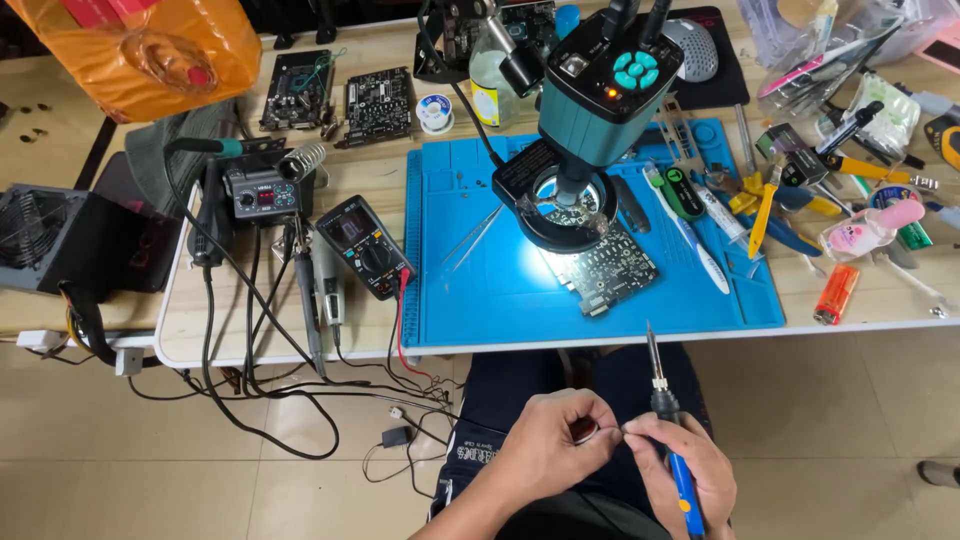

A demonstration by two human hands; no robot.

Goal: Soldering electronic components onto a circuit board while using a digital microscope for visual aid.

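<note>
My two hands are held together above my lap, below the table's front edge. A soldering iron (668, 425) with a blue handle and black grip sits in my right hand (685, 463), its thin metal tip pointing up toward the table. My left hand (550, 445) is closed around a small dark reddish object (584, 431), with its fingertips meeting those of my right hand. What is pinched between the fingertips is too small to tell. A circuit board (607, 268) lies on the blue work mat (480, 280) under the lit ring light of a teal microscope (590, 90).
A multimeter (365, 245) and soldering station (262, 192) with trailing cables stand at the left. Tweezers (470, 235) lie on the mat. Pliers, pens, an orange lighter (836, 294) and small bottles crowd the right. More boards (380, 103) and an orange bag (140, 50) are at the back.
</note>
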